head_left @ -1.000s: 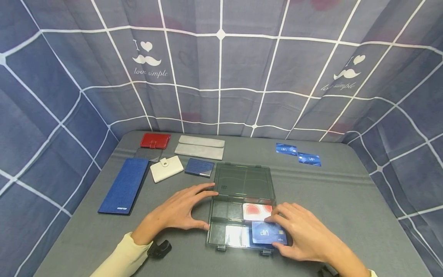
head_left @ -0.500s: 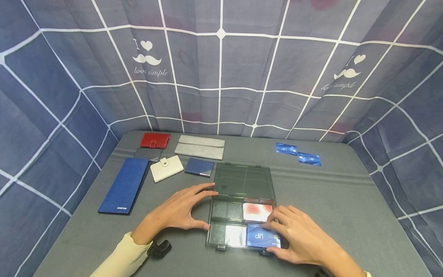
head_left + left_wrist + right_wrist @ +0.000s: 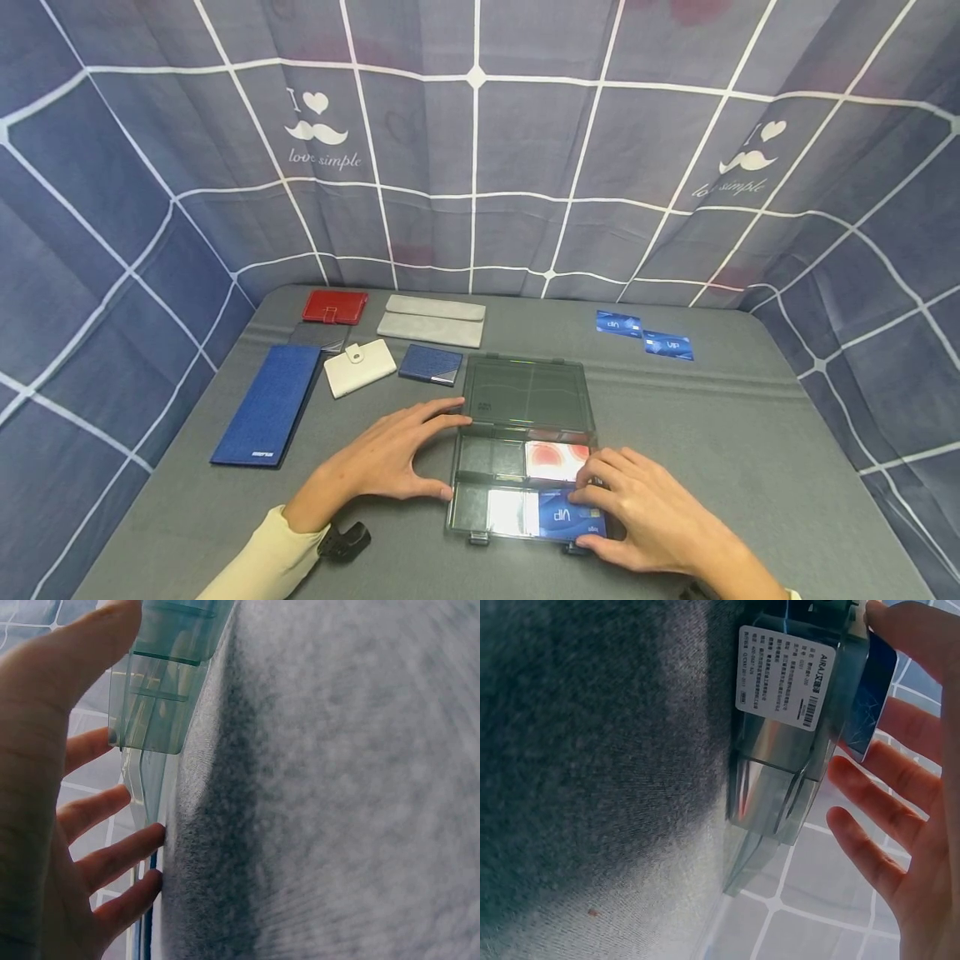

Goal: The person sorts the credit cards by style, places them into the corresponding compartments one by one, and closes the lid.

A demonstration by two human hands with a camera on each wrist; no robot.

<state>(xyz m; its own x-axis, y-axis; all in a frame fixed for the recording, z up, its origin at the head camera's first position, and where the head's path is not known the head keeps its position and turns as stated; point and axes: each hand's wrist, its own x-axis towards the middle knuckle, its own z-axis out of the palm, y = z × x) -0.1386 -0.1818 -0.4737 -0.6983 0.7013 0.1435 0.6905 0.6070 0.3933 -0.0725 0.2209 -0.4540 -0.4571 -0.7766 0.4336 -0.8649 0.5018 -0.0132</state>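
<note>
Bracing the organiser box [image 3: 491,392] with spread left hand [image 3: 378,461]; right hand [image 3: 651,517] fingers press blue card [image 3: 562,518] flat.

Grey felt-covered table [image 3: 750,433] before a blue curtain [image 3: 525,150] with white grid lines

Head view is evenly lit & fairly bright from overhead w/ soft, faint shadows under both hands, a white glare patch on the clear box [image 3: 517,510] near its front edge, and strong wide-angle bending of the backdrop [image 3: 480,150] grid toward the edges. Left wrist view is dimmer: the left hand [image 3: 52,795] is very close, blurred & shaded, and the grey counter [image 3: 337,787] is soft w/ a dark shadow band beside the box. Right wrist view shows dark falloff across the counter at left, a sharp-ish label [image 3: 786,675] w/ text too small to read, and the right hand [image 3: 907,825] out of focus.
</note>
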